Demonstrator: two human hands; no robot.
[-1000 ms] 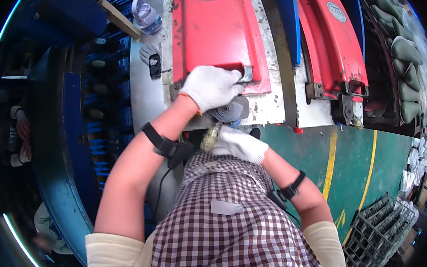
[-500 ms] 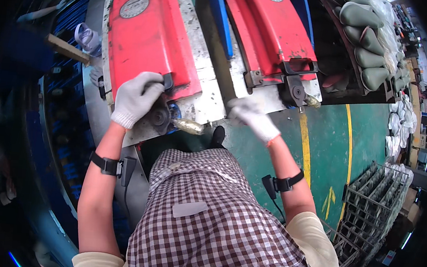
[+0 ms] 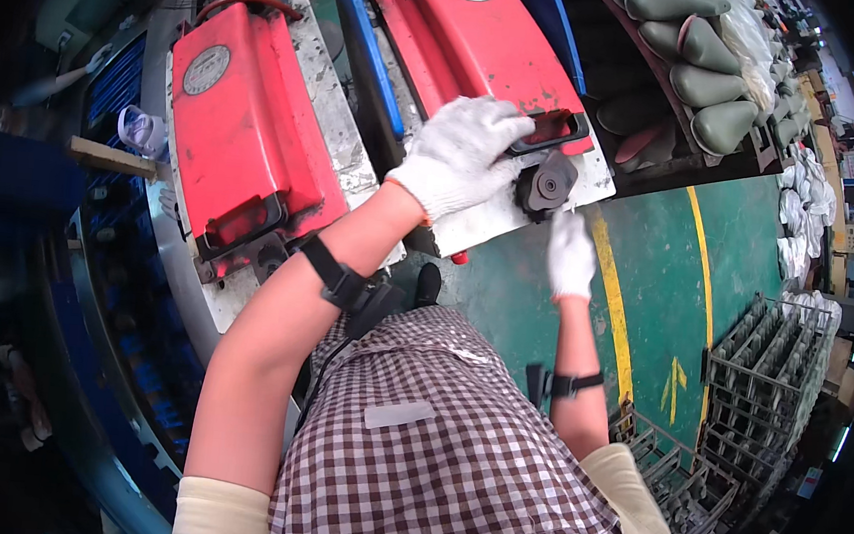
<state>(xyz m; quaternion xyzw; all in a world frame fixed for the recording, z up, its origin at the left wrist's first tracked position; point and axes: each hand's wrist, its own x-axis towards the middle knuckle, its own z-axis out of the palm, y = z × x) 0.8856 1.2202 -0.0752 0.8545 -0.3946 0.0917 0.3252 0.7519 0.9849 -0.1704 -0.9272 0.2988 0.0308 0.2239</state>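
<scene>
Two red machine covers lie before me, a left one (image 3: 242,132) and a right one (image 3: 485,41), each with a black handle at its near end. My left hand (image 3: 464,157), in a white knit glove, reaches across to the right cover. Its fingers are bent over the left end of the black handle (image 3: 580,129). Just below sits a dark round hub (image 3: 548,184) at the plate's near edge. Beside it my right hand (image 3: 571,258), also gloved and somewhat blurred, is closed near the hub's underside. What it grips is hidden.
Blue panels (image 3: 369,52) flank the right machine. Grey-green foot-shaped forms (image 3: 724,125) are stacked on a rack at the far right. Metal wire racks (image 3: 753,393) stand on the green floor (image 3: 651,285) with yellow lines. A wooden bar (image 3: 110,156) juts out at left.
My left hand has left the left machine's handle and crossed to the right machine's handle. My right hand has moved right, next to the right hub. The view has shifted rightward.
</scene>
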